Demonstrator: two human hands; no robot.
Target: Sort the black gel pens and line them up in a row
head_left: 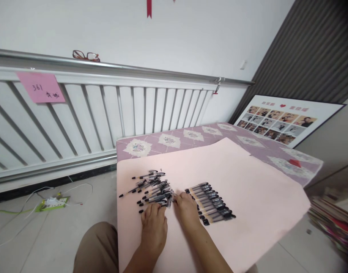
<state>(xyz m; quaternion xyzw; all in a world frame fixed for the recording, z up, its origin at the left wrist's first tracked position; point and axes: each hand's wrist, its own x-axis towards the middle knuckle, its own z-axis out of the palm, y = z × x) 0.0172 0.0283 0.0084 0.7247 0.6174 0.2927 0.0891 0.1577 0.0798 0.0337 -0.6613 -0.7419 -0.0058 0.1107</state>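
A loose pile of black pens [155, 189] lies on the left part of the pink sheet, pointing in mixed directions. My left hand [153, 225] rests at the near edge of this pile, its fingers curled over a pen [161, 203] that they partly hide. Close beside it, my right hand [186, 208] has its fingers bent together at the pile's right side, against small clear pieces [170, 198]; what it grips is hidden. To the right of that hand, several pens [212, 203] lie side by side in a slanting row, their left ends partly covered by the hand.
The pink sheet [265, 212] covers most of a table with a purple patterned cloth [179, 136]. Behind stands a white radiator [134, 106], with glasses [86, 56] on its pipe. A photo board [272, 117] leans at the right. A power strip [52, 203] with cables lies on the floor.
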